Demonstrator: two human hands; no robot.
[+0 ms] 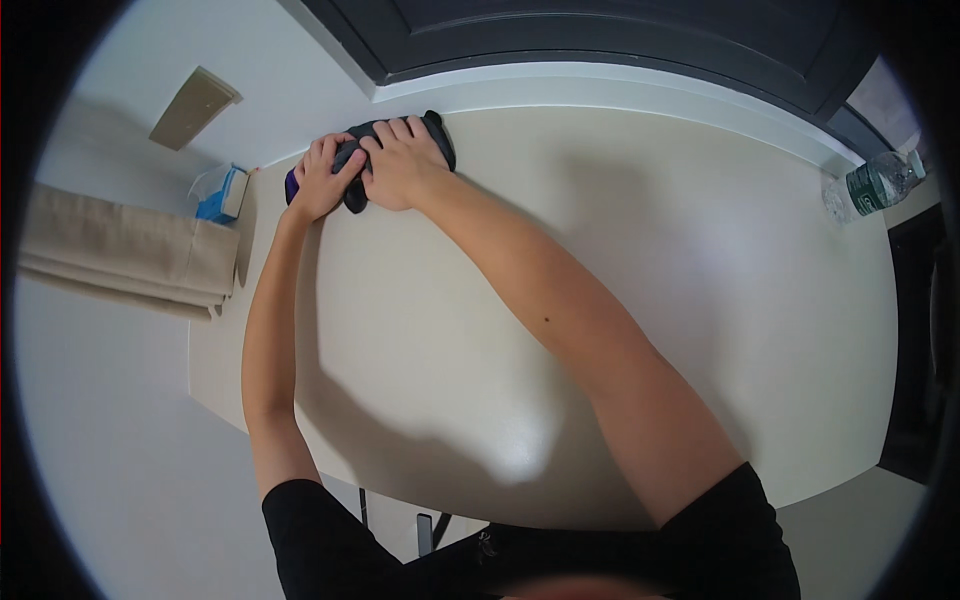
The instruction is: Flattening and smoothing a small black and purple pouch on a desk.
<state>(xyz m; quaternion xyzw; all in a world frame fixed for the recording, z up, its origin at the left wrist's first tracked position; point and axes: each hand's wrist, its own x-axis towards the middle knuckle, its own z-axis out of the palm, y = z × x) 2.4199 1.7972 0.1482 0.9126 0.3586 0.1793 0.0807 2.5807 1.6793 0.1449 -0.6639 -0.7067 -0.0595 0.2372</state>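
Observation:
At the far left corner of the pale tabletop (420, 315) lies a dark grey bundle (358, 133), seemingly soft, with black rounded ends and a purple patch (290, 186) at its left. My left hand (322, 180) grips its left part, thumb pointing toward the right hand. Over its right part spreads my right hand (401, 165), palm down with fingers curled across the top. Both hands sit side by side, nearly touching. Much of the bundle is hidden under them, so its exact kind cannot be told. Both arms reach forward and to the left.
A blue and white box (223, 196) stands by the left wall, near folded beige fabric (142, 247). A beige plate (193, 109) is on that wall. At the right lies a clear plastic bottle (874, 187) with a green label. A dark panelled frame (600, 37) rises behind the table.

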